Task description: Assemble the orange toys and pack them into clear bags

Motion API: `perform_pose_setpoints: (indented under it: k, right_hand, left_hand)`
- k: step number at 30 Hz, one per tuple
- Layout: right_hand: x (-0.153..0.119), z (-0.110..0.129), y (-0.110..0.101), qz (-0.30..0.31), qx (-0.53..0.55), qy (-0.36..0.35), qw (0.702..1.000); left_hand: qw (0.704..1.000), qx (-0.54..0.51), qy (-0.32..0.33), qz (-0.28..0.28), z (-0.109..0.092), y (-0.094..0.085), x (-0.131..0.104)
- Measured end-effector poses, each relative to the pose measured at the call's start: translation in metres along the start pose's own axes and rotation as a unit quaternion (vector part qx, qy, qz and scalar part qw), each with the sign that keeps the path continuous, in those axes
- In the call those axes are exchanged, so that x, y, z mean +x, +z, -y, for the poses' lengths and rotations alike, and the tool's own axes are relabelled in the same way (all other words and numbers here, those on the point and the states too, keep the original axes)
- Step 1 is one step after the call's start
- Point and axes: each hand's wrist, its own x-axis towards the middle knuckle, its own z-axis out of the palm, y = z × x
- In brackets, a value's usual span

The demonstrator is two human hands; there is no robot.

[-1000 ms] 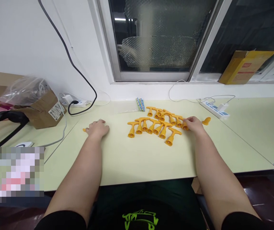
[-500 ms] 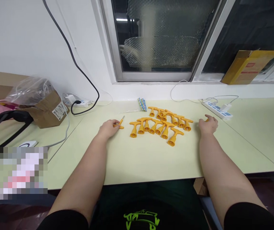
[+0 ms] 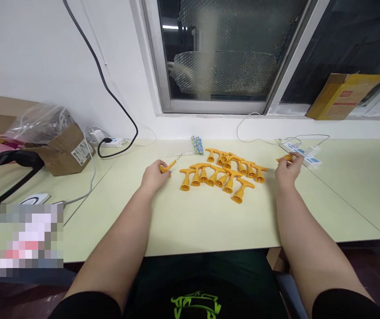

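My left hand [image 3: 155, 175] grips a yellow corkscrew [image 3: 168, 167] by its handle, its metal spiral pointing up and right over the table. On the right, my right hand [image 3: 288, 170] holds a yellow piece [image 3: 285, 158] between thumb and fingers; part of it is hidden by the hand. Between the hands lie several yellow T-shaped pieces with flared, cup-like ends, such as the front one [image 3: 242, 190] and the leftmost one [image 3: 185, 179]. They form two rough rows, some overlapping at the back.
Blue patterned packets [image 3: 197, 145] lie behind the yellow pieces. A white power strip [image 3: 304, 155] is beyond my right hand. At the left are an open cardboard box [image 3: 63, 150], a black cable [image 3: 110, 95] and a black frame-like object [image 3: 13, 190].
The corkscrew in my left hand has lifted and tilted further right. My right hand has turned, bringing more of its yellow piece into view. The rows are unchanged.
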Motion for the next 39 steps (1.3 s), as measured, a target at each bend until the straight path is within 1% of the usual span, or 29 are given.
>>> perform_pose_setpoints:
  k: [1,2,3,4,5,6,7,8,10,11,13,16,18,21,26,29,33,39]
  right_hand:
    - [-0.006,0.009,0.005,0.002,0.026,-0.007,1.000]
    - [-0.013,0.020,0.011,0.024,0.046,-0.019,0.998]
    - [-0.023,0.030,0.017,0.056,0.065,-0.038,0.996]
    - [-0.034,0.041,0.023,0.093,0.085,-0.062,0.990]
    - [-0.046,0.052,0.028,0.132,0.110,-0.084,0.982]
    - [-0.058,0.063,0.033,0.177,0.138,-0.099,0.969]
    - [-0.071,0.073,0.037,0.231,0.161,-0.111,0.953]
    - [-0.082,0.081,0.040,0.278,0.184,-0.117,0.935]
    - [-0.102,0.095,0.044,0.364,0.220,-0.113,0.898]
    - [-0.109,0.100,0.044,0.391,0.234,-0.104,0.884]
    - [-0.117,0.106,0.044,0.424,0.255,-0.075,0.866]
    - [-0.118,0.109,0.043,0.442,0.277,-0.026,0.853]
    - [-0.117,0.110,0.043,0.446,0.282,-0.010,0.849]
    - [-0.118,0.110,0.043,0.453,0.282,-0.012,0.846]
    - [-0.121,0.108,0.045,0.485,0.290,-0.024,0.825]
    - [-0.120,0.104,0.045,0.500,0.292,-0.018,0.815]
    - [-0.118,0.103,0.044,0.509,0.282,-0.017,0.813]
    - [-0.118,0.105,0.043,0.521,0.262,-0.037,0.811]
  left_hand:
    - [0.999,-0.046,0.017,-0.016,-0.003,0.000,-0.002]
    - [0.993,-0.107,0.037,-0.024,-0.008,0.001,-0.004]
    - [0.982,-0.179,0.055,-0.018,-0.013,0.002,-0.007]
    - [0.964,-0.255,0.071,0.002,-0.018,0.004,-0.010]
    - [0.940,-0.329,0.083,0.035,-0.024,0.005,-0.014]
    - [0.915,-0.387,0.091,0.074,-0.029,0.006,-0.018]
    - [0.894,-0.424,0.097,0.111,-0.034,0.008,-0.022]
    - [0.879,-0.442,0.104,0.144,-0.039,0.009,-0.026]
    - [0.867,-0.441,0.119,0.200,-0.045,0.011,-0.033]
    - [0.865,-0.432,0.126,0.221,-0.047,0.012,-0.035]
    - [0.864,-0.414,0.135,0.251,-0.049,0.014,-0.038]
    - [0.862,-0.404,0.144,0.270,-0.048,0.016,-0.039]
    - [0.859,-0.401,0.147,0.283,-0.046,0.017,-0.038]
    - [0.859,-0.395,0.147,0.291,-0.046,0.017,-0.037]
    - [0.864,-0.391,0.136,0.284,-0.047,0.015,-0.038]
    - [0.867,-0.392,0.128,0.280,-0.048,0.015,-0.039]
    - [0.870,-0.385,0.128,0.279,-0.049,0.015,-0.040]
    - [0.877,-0.381,0.119,0.268,-0.051,0.014,-0.040]
